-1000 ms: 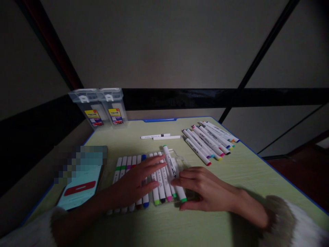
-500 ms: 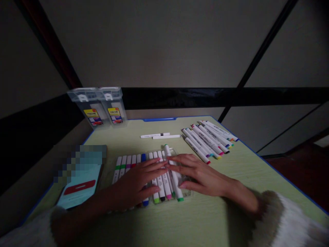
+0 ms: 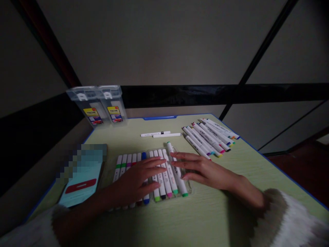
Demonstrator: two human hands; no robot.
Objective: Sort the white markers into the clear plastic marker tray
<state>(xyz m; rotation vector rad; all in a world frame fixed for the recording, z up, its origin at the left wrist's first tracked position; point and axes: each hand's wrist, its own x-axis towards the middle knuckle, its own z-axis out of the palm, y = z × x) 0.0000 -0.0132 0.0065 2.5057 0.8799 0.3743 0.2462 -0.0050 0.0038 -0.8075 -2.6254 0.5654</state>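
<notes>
My right hand (image 3: 203, 168) has its index and middle fingertips over a green-tipped white marker (image 3: 178, 168) and its thumb at the marker's right side, a loose hold. That marker slants across the right part of a clear plastic tray (image 3: 190, 188). Beside it lies a row of white markers (image 3: 164, 176) with lime, black, pink and green ends. My left hand (image 3: 140, 178) rests over the row with fingers stretched out, touching some barrels. Under it are more markers (image 3: 123, 166) with green, purple and red bands, and one with blue ends (image 3: 146, 199), all partly hidden.
Loose markers (image 3: 205, 139) lie in a fan at the back right. Two thin white pens (image 3: 160, 134) sit at the back middle. Two clear marker cases (image 3: 114, 108) stand at the back left. A phone (image 3: 84, 178) lies at left on the green table (image 3: 200, 219).
My right hand and the green-tipped marker have shifted slightly right, uncovering another green-ended marker in the row. My left hand has barely moved.
</notes>
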